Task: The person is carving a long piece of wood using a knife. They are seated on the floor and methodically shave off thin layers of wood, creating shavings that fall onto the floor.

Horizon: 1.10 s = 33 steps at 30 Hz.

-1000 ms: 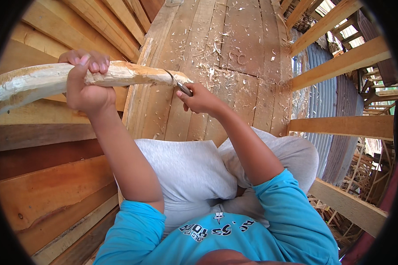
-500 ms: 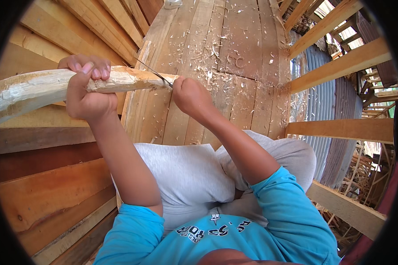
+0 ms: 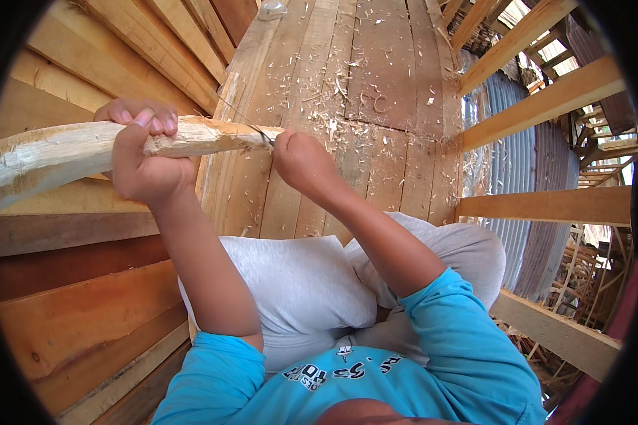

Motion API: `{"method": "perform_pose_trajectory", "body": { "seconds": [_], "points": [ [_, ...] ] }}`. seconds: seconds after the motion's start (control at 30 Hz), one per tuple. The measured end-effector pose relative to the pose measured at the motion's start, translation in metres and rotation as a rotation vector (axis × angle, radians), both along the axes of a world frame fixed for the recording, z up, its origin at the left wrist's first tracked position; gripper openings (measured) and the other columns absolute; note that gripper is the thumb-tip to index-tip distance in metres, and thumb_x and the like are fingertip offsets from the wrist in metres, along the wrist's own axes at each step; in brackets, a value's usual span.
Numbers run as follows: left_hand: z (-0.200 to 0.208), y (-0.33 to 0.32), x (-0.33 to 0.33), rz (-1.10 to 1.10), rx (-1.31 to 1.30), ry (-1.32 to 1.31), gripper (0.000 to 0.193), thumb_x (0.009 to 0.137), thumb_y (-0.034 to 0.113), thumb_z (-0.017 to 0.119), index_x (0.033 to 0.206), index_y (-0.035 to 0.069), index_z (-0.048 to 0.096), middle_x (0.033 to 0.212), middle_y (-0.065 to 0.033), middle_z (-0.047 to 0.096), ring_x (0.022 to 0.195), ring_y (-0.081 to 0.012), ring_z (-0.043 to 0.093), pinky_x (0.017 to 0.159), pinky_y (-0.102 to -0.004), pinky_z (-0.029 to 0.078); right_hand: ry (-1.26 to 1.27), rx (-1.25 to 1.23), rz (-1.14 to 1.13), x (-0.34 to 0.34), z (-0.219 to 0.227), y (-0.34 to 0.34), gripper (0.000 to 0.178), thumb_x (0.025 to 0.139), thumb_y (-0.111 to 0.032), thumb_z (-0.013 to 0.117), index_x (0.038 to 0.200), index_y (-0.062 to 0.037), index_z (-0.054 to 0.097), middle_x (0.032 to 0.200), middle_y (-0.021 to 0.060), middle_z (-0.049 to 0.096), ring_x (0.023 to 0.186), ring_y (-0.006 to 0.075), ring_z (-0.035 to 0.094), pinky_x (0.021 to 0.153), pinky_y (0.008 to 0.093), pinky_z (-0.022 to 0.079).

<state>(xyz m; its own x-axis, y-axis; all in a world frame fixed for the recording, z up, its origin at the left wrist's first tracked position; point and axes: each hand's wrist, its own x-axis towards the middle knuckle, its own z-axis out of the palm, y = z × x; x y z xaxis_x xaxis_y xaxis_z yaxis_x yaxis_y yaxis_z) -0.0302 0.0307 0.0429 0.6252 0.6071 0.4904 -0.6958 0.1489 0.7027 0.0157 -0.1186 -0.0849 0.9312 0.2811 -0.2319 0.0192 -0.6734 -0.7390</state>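
A pale, curved length of carved wood (image 3: 57,157) runs from the left rim toward the middle and narrows at its right end. My left hand (image 3: 145,152) is closed around it, thumb and fingers wrapped over the top. At the narrow end my right hand (image 3: 301,159) is closed in a fist on a knife, whose handle is hidden by the fingers. The thin dark knife blade (image 3: 264,135) slants up and left from the fist, crossing the wood near its tip. Whether the edge is biting into the wood, I cannot tell.
Wood shavings (image 3: 347,106) litter the plank floor (image 3: 404,170) ahead. Slatted timber boards (image 3: 85,304) rise on the left. A wooden railing (image 3: 546,207) stands on the right, with corrugated metal sheeting (image 3: 514,156) beyond. A small clear container (image 3: 271,10) lies at the far edge.
My right hand has shifted slightly left and down with the knife. The wood has dipped a little, and my left hand has moved slightly right and down with it, keeping its grip.
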Motion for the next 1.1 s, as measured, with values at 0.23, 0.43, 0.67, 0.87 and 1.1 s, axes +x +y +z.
{"method": "perform_pose_trajectory", "body": {
  "seconds": [0.23, 0.43, 0.67, 0.87, 1.1],
  "points": [
    [-0.004, 0.008, 0.002, 0.036, -0.049, 0.01, 0.013, 0.069, 0.004, 0.052, 0.078, 0.009, 0.044, 0.062, -0.0038, 0.042, 0.055, -0.0168, 0.042, 0.061, -0.0315, 0.036, -0.012, 0.001, -0.014, 0.003, -0.01, 0.002, 0.052, 0.095, -0.03, 0.032, 0.078, 0.0054, 0.065, 0.082, 0.0293, 0.064, 0.079, 0.0468, 0.063, 0.076, 0.0523, 0.049],
    [0.001, -0.005, 0.004, 0.071, -0.014, 0.041, 0.013, 0.069, 0.003, 0.051, 0.078, 0.009, 0.044, 0.062, -0.0039, 0.042, 0.055, -0.0172, 0.042, 0.062, -0.0325, 0.036, 0.03, 0.005, -0.081, 0.011, -0.035, -0.007, 0.053, 0.095, -0.029, 0.031, 0.076, 0.0057, 0.065, 0.083, 0.0299, 0.064, 0.079, 0.0459, 0.063, 0.078, 0.0521, 0.049],
    [0.002, -0.013, 0.003, 0.033, 0.003, 0.044, 0.016, 0.068, 0.005, 0.053, 0.08, 0.01, 0.043, 0.062, -0.0037, 0.042, 0.055, -0.0171, 0.043, 0.062, -0.031, 0.036, -0.128, -0.047, -0.041, 0.01, -0.03, -0.014, 0.046, 0.094, -0.024, 0.036, 0.073, 0.0039, 0.065, 0.08, 0.026, 0.066, 0.072, 0.0422, 0.065, 0.07, 0.0509, 0.051],
    [-0.004, 0.0, -0.001, -0.001, 0.014, 0.019, 0.015, 0.07, 0.005, 0.053, 0.08, 0.011, 0.044, 0.063, -0.0038, 0.042, 0.056, -0.017, 0.043, 0.061, -0.0313, 0.037, -0.011, -0.018, 0.109, -0.009, 0.046, -0.003, 0.045, 0.095, -0.025, 0.032, 0.083, 0.0062, 0.064, 0.085, 0.0292, 0.064, 0.08, 0.0463, 0.062, 0.075, 0.0539, 0.049],
    [0.001, -0.008, 0.002, -0.043, 0.029, -0.028, 0.019, 0.068, 0.001, 0.052, 0.084, 0.007, 0.043, 0.061, -0.0056, 0.045, 0.053, -0.0156, 0.044, 0.056, -0.0292, 0.041, -0.132, -0.166, 0.143, 0.005, -0.021, -0.009, 0.036, 0.092, -0.019, 0.038, 0.086, 0.0046, 0.064, 0.09, 0.026, 0.066, 0.079, 0.0403, 0.066, 0.071, 0.0509, 0.052]
  ]
}}
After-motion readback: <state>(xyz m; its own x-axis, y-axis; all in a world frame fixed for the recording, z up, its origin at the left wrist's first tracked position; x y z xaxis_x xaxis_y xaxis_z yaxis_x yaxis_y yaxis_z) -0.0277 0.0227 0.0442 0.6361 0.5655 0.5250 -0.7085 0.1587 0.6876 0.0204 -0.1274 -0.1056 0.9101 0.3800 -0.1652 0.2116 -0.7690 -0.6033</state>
